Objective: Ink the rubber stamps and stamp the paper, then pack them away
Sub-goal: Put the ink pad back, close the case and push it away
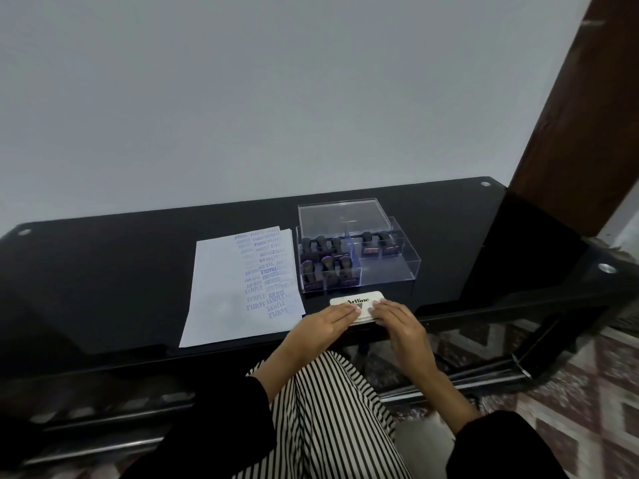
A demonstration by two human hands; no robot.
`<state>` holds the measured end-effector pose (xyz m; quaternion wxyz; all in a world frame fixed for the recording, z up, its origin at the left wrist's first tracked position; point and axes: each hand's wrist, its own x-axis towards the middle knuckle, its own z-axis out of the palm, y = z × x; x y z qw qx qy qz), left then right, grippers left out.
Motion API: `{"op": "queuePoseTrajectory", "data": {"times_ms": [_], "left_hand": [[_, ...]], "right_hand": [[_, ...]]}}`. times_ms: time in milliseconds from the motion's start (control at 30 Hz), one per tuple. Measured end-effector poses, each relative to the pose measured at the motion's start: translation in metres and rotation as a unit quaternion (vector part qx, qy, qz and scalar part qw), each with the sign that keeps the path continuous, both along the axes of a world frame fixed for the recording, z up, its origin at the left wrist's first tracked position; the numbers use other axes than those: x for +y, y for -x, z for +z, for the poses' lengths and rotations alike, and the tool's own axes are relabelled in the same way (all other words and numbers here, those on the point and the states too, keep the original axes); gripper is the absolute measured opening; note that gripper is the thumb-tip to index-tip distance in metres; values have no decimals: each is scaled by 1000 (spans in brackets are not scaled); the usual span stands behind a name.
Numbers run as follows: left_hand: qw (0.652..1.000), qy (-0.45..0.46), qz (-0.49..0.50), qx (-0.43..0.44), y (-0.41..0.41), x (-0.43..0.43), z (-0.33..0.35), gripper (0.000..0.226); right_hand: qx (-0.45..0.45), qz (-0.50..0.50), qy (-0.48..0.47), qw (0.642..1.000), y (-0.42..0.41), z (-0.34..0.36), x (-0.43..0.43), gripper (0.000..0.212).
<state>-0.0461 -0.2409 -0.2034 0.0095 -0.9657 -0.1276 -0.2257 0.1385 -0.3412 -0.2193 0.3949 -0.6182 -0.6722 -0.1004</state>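
A white ink pad case (356,301) marked "Artline" lies closed near the front edge of the black glass table (103,271). My left hand (325,321) rests flat on its left part and my right hand (397,321) on its right part, fingers straight. Behind the pad stands a clear plastic box (387,267) with several dark-handled rubber stamps (326,266) upright in its compartments. Its clear lid (342,216) leans at the back. To the left lies white paper (221,299) covered with blue stamped words on its right side.
A grey wall rises behind the table. A brown wooden post (570,115) stands at the right. Patterned floor tiles (587,392) show to the right and below. My striped trousers (328,420) fill the lower middle.
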Motion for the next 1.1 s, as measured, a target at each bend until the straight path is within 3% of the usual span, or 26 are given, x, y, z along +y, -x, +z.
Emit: {"op": "queuePoseTrajectory", "data": {"times_ms": [233, 333, 467, 600, 767, 900, 1000, 1100], "left_hand": [[996, -18, -22, -87, -36, -1, 54, 39], [994, -21, -29, -104, -59, 9, 75, 38], [993, 11, -8, -114, -88, 24, 91, 39], [989, 67, 16, -128, -101, 41, 88, 36], [985, 127, 49, -103, -106, 60, 78, 37], [984, 149, 59, -83, -107, 66, 73, 37], [982, 167, 64, -68, -109, 69, 69, 36], [977, 194, 68, -58, -111, 67, 66, 36]], "right_hand": [[8, -40, -89, 995, -26, 47, 5, 21], [-7, -48, -92, 995, -49, 74, 10, 32], [-4, -32, -78, 996, -73, 101, 27, 31], [-12, -18, 2, 1000, -93, 109, 52, 32], [82, -20, 149, 985, -100, 109, 73, 30], [42, -27, 175, 983, -98, 105, 79, 29], [-46, -36, 181, 982, -97, 100, 80, 36], [-59, -39, 206, 976, -96, 99, 80, 38]]}}
